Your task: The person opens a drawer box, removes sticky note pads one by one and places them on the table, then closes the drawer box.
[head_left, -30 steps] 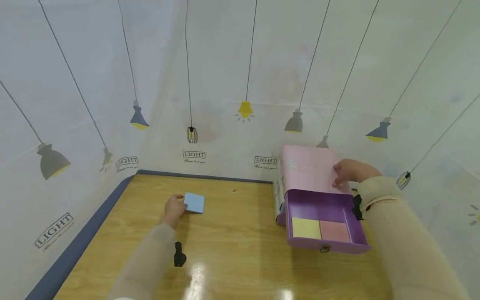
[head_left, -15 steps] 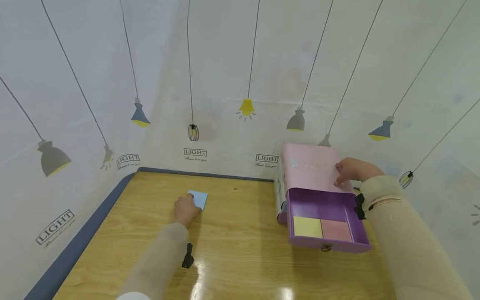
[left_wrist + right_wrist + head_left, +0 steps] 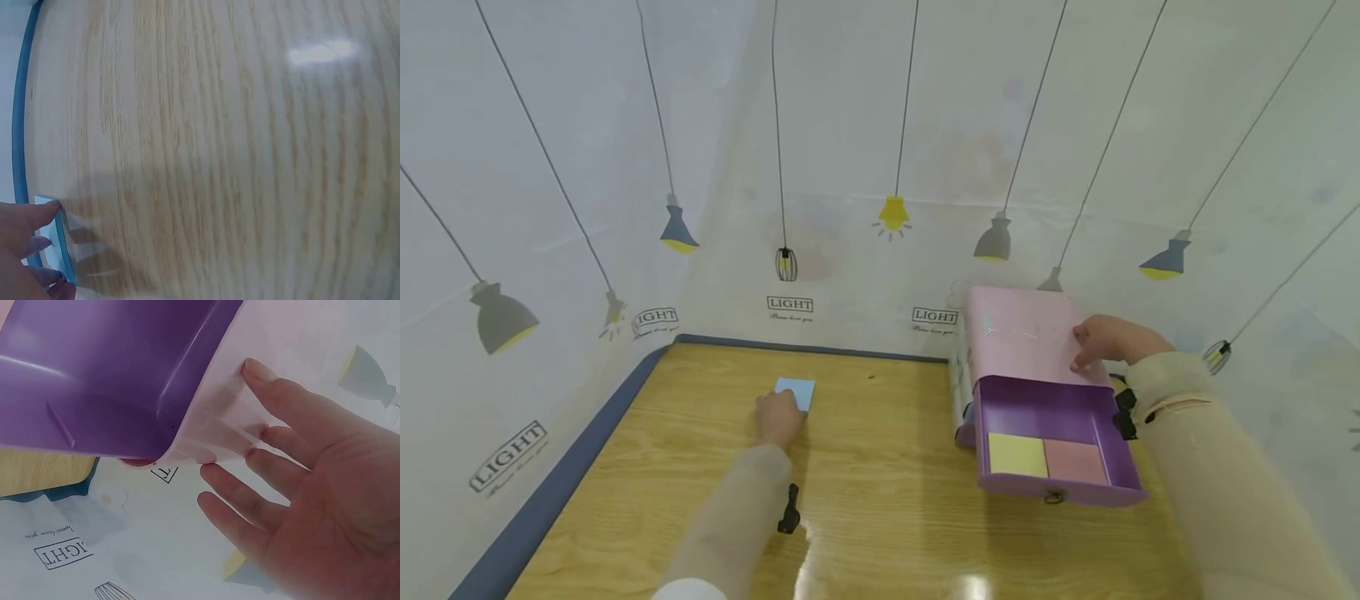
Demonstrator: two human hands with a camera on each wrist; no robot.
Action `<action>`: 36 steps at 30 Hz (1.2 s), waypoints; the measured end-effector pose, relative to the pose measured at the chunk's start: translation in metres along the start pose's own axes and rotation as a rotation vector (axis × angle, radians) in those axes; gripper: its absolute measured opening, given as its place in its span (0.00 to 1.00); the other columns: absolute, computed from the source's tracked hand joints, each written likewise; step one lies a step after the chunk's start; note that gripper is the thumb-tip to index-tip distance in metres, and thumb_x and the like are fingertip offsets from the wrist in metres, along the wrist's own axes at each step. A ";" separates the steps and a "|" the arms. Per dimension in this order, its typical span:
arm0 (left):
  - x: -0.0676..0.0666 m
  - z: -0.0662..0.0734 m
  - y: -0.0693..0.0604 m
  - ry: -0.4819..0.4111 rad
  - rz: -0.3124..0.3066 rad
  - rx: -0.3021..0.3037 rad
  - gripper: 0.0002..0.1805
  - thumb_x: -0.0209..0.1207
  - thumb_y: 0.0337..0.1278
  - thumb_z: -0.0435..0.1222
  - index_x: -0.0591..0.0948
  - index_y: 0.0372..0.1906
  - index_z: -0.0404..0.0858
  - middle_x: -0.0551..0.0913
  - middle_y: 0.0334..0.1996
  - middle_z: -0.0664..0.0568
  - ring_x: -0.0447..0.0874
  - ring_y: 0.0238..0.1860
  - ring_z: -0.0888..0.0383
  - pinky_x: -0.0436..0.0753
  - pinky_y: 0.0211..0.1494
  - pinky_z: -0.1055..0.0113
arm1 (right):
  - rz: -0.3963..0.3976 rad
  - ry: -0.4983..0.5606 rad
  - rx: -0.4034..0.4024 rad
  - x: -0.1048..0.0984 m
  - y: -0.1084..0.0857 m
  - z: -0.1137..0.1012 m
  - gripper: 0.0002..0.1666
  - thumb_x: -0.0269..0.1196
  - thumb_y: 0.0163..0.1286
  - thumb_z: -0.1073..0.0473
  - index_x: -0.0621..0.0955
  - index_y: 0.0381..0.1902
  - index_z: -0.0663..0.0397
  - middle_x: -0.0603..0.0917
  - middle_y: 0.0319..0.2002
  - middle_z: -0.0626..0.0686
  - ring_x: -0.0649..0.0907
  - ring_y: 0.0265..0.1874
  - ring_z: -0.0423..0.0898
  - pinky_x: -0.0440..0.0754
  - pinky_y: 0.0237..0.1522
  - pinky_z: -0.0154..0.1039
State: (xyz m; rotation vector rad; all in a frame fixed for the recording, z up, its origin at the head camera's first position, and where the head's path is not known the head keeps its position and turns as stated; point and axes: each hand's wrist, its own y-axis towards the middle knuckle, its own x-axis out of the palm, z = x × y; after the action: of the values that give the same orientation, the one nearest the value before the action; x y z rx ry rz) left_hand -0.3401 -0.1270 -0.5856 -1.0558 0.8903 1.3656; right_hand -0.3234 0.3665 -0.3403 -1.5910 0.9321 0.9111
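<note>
On the left part of the table, my left hand [image 3: 780, 417] holds a light blue sticky note pad [image 3: 802, 388]. The left wrist view shows the thumb at one end of the pad [image 3: 61, 247] and the fingers at the other. Whether the pad touches the tabletop is hard to tell. At the right, my right hand [image 3: 1120, 340] rests against the side of a pink drawer box [image 3: 1022, 333]. Its thumb is on the box's edge, and its fingers [image 3: 240, 494] are extended along the side. The purple drawer [image 3: 1037, 408] is pulled out, with a yellow pad [image 3: 1017, 456] and a pink pad [image 3: 1075, 462] inside.
The wooden table [image 3: 880, 467] has a blue edge strip [image 3: 572, 467] along the left and back. Behind stands a white wall covering [image 3: 850, 125] printed with lamps. A ring pull [image 3: 1055, 497] hangs on the drawer front, which faces me.
My left hand has moved right and slightly forward with the blue sticky note pad and now covers more of it. The right hand stays against the box, and the drawer has not moved.
</note>
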 end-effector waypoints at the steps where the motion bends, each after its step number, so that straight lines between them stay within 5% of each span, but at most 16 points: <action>1: 0.000 0.002 0.001 -0.003 0.000 -0.005 0.18 0.65 0.58 0.42 0.82 0.40 0.27 0.83 0.37 0.36 0.77 0.44 0.37 0.75 0.49 0.47 | 0.001 -0.004 -0.002 0.000 0.000 0.001 0.47 0.69 0.60 0.56 0.61 0.63 0.86 0.67 0.60 0.79 0.72 0.56 0.68 0.70 0.58 0.61; 16: -0.007 0.015 0.001 -0.030 -0.017 -0.099 0.23 0.65 0.59 0.46 0.78 0.48 0.30 0.81 0.44 0.34 0.74 0.49 0.35 0.75 0.50 0.41 | -0.003 -0.034 0.027 0.000 0.003 -0.005 0.44 0.71 0.57 0.59 0.65 0.59 0.87 0.68 0.59 0.79 0.68 0.60 0.73 0.67 0.61 0.62; 36: -0.019 0.021 0.014 -0.072 -0.035 -0.138 0.23 0.64 0.61 0.44 0.77 0.50 0.28 0.79 0.47 0.32 0.72 0.51 0.34 0.74 0.52 0.42 | -0.009 -0.079 0.030 -0.004 0.011 -0.005 0.37 0.71 0.56 0.59 0.72 0.53 0.84 0.75 0.52 0.75 0.75 0.52 0.68 0.72 0.56 0.61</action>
State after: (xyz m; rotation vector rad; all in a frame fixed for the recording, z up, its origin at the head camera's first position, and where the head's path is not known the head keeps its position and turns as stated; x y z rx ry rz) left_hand -0.3564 -0.1138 -0.5624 -1.1149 0.7300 1.4421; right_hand -0.3349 0.3599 -0.3398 -1.5218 0.8791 0.9421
